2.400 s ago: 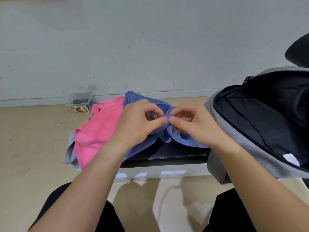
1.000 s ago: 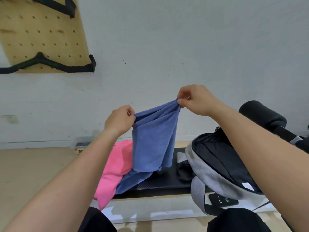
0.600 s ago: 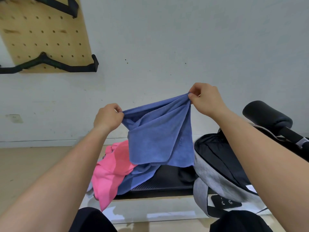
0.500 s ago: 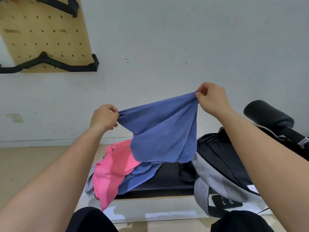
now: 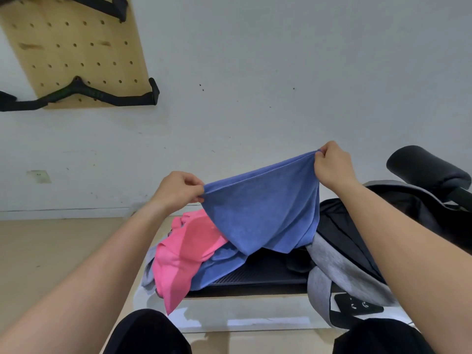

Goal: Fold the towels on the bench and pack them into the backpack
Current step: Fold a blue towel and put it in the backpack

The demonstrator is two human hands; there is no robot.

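Observation:
A blue towel (image 5: 263, 213) hangs spread in the air above the bench. My left hand (image 5: 178, 191) pinches its left top corner. My right hand (image 5: 332, 166) pinches the right top corner, held a bit higher. The towel's lower edge droops onto the black bench (image 5: 260, 275). A pink towel (image 5: 186, 254) lies crumpled on the bench's left end, over more blue cloth (image 5: 217, 267) and a grey cloth (image 5: 149, 274). The grey backpack (image 5: 334, 261) stands open at the right, its black lining showing.
A wooden pegboard (image 5: 74, 49) with a black handle bar (image 5: 76, 94) hangs on the white wall at upper left. A black padded roller (image 5: 426, 172) sticks out behind the backpack. My dark-clad knees (image 5: 148, 333) are at the bottom edge. Beige floor lies to the left.
I lifted the blue towel off the pile and drew my hands apart, spreading its top edge wide. Both hands have dropped slightly since half a second ago.

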